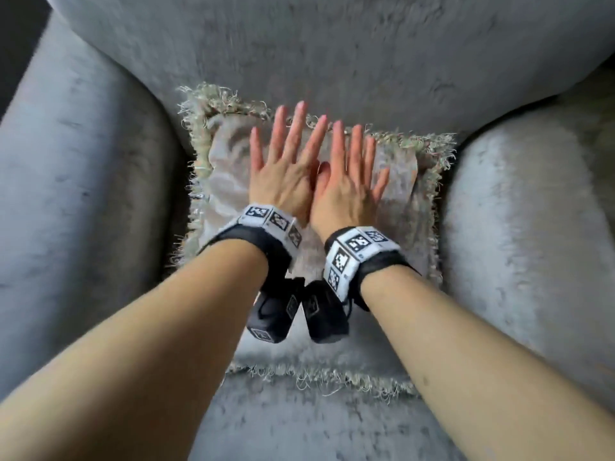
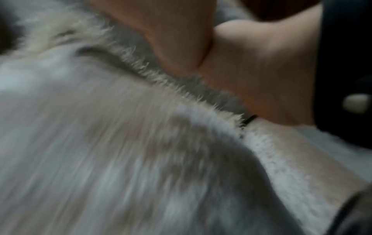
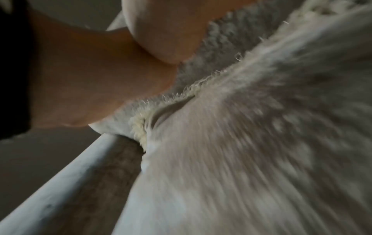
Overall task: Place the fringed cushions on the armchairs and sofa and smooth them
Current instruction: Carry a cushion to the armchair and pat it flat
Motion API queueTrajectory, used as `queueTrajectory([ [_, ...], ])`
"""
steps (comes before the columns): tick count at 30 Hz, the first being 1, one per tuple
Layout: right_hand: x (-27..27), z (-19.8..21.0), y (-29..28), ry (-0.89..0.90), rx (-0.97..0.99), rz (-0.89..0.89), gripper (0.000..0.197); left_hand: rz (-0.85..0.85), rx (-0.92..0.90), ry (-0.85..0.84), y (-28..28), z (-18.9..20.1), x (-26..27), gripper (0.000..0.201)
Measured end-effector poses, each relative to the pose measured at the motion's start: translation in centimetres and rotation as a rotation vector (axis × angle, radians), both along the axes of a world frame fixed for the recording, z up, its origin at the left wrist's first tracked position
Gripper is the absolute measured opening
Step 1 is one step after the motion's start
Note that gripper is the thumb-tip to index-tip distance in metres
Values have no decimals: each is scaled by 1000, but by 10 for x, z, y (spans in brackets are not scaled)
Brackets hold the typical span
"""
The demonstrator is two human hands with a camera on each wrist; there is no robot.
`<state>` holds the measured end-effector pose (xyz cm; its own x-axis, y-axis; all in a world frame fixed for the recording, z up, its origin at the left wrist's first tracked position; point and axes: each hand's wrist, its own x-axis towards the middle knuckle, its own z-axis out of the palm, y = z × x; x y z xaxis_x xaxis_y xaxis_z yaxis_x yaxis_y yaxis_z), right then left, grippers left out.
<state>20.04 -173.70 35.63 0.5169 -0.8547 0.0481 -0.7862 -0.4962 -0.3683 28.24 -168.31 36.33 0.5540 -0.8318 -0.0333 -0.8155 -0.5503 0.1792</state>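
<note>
Both hands are flat on the cushion, fingers straight and fanned, nothing gripped. The left hand (image 1: 283,174) and right hand (image 1: 346,188) sit side by side, touching at the thumbs, pretty much dead centre on the fringed cushion (image 1: 226,181). Palms down, fingertips aimed at the chair back.

The cushion lies on the seat of the grey armchair (image 1: 332,54), its far edge tucked right up against the backrest, with its sides close to both armrests. It looks a bit longer front to back than it is wide, though the wide lens may be stretching that. The near fringe (image 1: 319,377) trails toward the front of the seat, below the wrists.

So the fabric spreads away from the hands in every direction, and neither hand is really closer to the job: left has the left half, right has the right half. There's a visible pucker in the cover just left of the left hand, near the cushion's far-left corner. My guess is the natural next thing is sweeping the palms apart from the middle toward the two side fringes.

The wrist views are mostly blurred fabric and fringe up close, with a bit of palm, so nothing extra there.
</note>
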Motion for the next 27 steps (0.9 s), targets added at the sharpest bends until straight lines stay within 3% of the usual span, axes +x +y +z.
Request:
queueTrajectory([
  [2, -44, -37, 24, 162, 69, -1, 59, 137, 115, 154, 53, -42, -20, 63],
  [4, -106, -68, 31, 366, 58, -31, 60, 182, 232, 194, 106, -72, -22, 64],
  [6, -137, -73, 18, 363, 112, -165, 61, 167, 236, 218, 116, -76, -11, 64],
  [8, -121, -55, 6, 210, 130, -291, 62, 210, 111, 201, 84, -54, -3, 63],
  [9, -103, -43, 5, 143, 79, -264, 61, 178, 41, 175, 63, -42, -4, 61],
  [12, -63, -25, 42, 54, -50, 78, 57, 29, -29, 174, 49, -35, -26, 58],
  [14, -87, -45, 71, 243, 22, 261, 56, 94, 153, 225, 93, -59, -31, 60],
  [16, -145, -68, 66, 460, 129, 152, 58, 257, 313, 231, 150, -78, -18, 72],
  [19, -172, -67, 48, 276, 140, -334, 64, 358, 181, 163, 147, -66, 1, 88],
  [20, -156, -61, 50, 167, 98, -366, 63, 307, 49, 148, 121, -56, -4, 83],
  [22, -108, -50, 65, 50, -16, -153, 59, 139, -113, 126, 67, -43, -28, 67],
  [24, -83, -51, 82, 80, 8, 32, 55, 49, -50, 196, 52, -48, -55, 57],
  [26, -109, -65, 77, 252, 112, 28, 54, 89, 128, 194, 83, -69, -54, 55],
  [27, -132, -70, 64, 337, 153, -56, 56, 141, 185, 167, 103, -76, -40, 56],
])
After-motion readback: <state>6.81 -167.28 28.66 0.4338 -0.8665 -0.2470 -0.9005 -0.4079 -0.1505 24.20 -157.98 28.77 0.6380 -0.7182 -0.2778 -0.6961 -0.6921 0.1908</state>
